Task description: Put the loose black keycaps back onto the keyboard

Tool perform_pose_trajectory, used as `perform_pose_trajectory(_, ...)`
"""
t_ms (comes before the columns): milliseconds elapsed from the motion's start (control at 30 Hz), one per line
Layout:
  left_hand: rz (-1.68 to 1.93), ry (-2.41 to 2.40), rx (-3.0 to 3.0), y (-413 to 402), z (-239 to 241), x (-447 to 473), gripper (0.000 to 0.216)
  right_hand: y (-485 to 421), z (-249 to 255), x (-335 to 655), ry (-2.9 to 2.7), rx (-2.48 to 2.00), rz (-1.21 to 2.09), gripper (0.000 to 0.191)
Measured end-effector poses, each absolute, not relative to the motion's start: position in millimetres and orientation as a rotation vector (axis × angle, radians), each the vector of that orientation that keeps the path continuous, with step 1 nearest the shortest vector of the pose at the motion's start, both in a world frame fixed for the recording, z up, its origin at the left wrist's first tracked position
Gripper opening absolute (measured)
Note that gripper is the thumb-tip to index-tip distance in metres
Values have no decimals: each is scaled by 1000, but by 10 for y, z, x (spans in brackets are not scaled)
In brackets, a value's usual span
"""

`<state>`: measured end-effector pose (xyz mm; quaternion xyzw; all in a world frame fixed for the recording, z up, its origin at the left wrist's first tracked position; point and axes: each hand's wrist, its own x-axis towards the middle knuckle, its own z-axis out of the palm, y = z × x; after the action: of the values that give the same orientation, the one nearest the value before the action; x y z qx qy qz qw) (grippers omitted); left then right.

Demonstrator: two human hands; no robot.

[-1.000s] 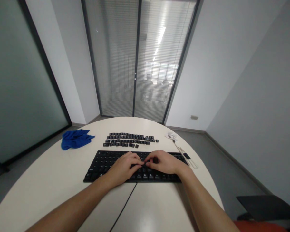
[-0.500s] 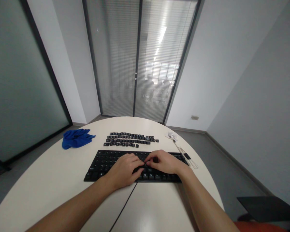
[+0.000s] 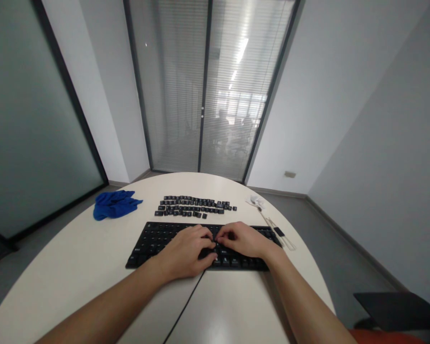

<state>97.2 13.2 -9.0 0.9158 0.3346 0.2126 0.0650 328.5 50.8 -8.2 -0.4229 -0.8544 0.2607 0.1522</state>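
A black keyboard (image 3: 154, 236) lies near the front of the table, with many of its keys covered by my hands. My left hand (image 3: 189, 251) rests over its middle, fingers bent onto the keys, thumb and forefinger apart. From the right, my right hand (image 3: 241, 239) reaches over the keyboard with thumb and forefinger pinched together at the same spot; whatever is between them is too small to make out. The two hands' fingertips nearly meet. Behind the keyboard, several rows of loose black keycaps (image 3: 189, 209) are laid out.
A crumpled blue cloth (image 3: 116, 205) lies at the left of the round white table (image 3: 71, 258). Toward the right edge are a wire keycap puller (image 3: 279, 232), a thin stick-like tool and some white crumpled tissue (image 3: 256, 200). A dark chair (image 3: 397, 310) stands at the lower right.
My left thumb and forefinger have spread a little farther apart over the keys. My right hand keeps its pinch at nearly the same place. The view has shifted slightly.
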Motion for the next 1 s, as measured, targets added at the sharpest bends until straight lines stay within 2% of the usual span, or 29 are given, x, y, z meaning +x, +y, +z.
perform_pose_trajectory(200,640,975,2779,191,-95,959,28,495,-64,3263,-2446,-1227,721,20)
perform_pose_trajectory(533,690,822,2786,301,-207,872,28,519,-75,3272,-2458,-1198,738,19)
perform_pose_trajectory(667,685,841,2756,332,-225,857,26,559,-86,3294,-2451,-1151,552,14)
perform_pose_trajectory(800,704,883,2750,376,-230,859,23,631,-171,3347,-2383,-1114,353,20)
perform_pose_trajectory(1000,816,1245,2786,650,-251,900,21,713,-323,3395,-2358,-1191,468,32)
